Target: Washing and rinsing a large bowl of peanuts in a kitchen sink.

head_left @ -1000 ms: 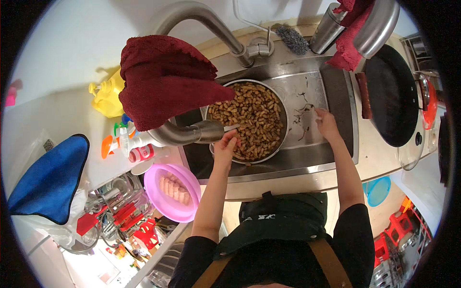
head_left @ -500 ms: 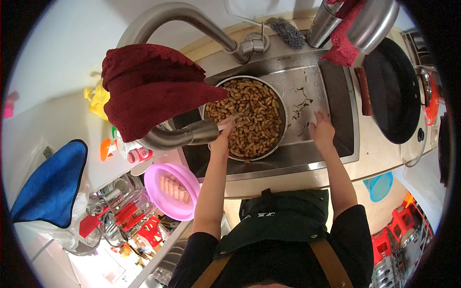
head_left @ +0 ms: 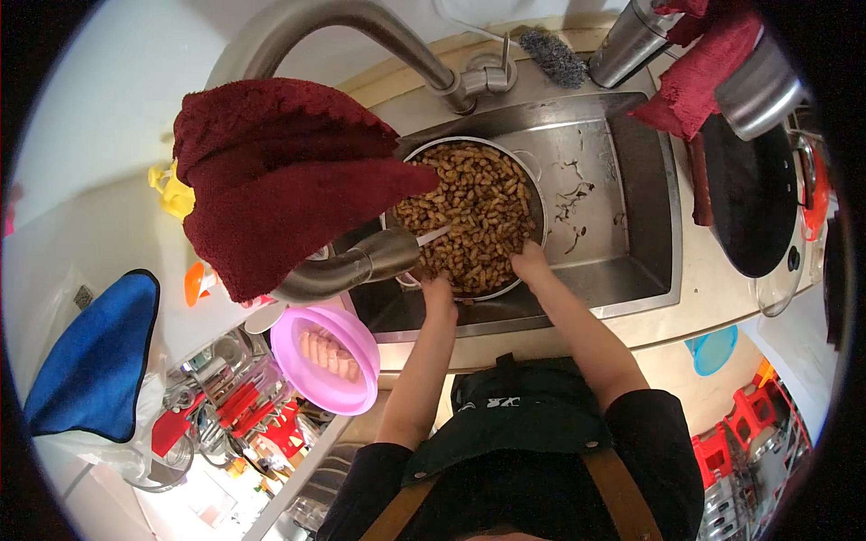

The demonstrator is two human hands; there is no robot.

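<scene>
A round metal pot (head_left: 543,200) stands in the left part of the steel sink (head_left: 597,251), filled with peanuts in their shells (head_left: 474,203). Over it, water (head_left: 434,235) runs from the curved faucet (head_left: 390,256). My left hand (head_left: 438,290) reaches in at the near left side of the pot, its fingers sunk among the peanuts. At the near right rim, my right hand (head_left: 529,261) also dips into the peanuts, with its fingers hidden. Whether either hand grips any peanuts cannot be seen. Dark wet scraps (head_left: 574,194) lie on the sink floor right of the pot.
A dark red towel (head_left: 284,171) drapes over the faucet's arch. Left of the sink, a pink basin (head_left: 287,356) holds pale pink pieces above an open drawer of utensils. A black frying pan (head_left: 753,203) sits on the right counter. A grey scrubber (head_left: 552,56) lies behind the sink.
My right hand has moved left from the bare sink floor into the peanuts. My left hand has shifted from the water stream toward the near edge of the pot.
</scene>
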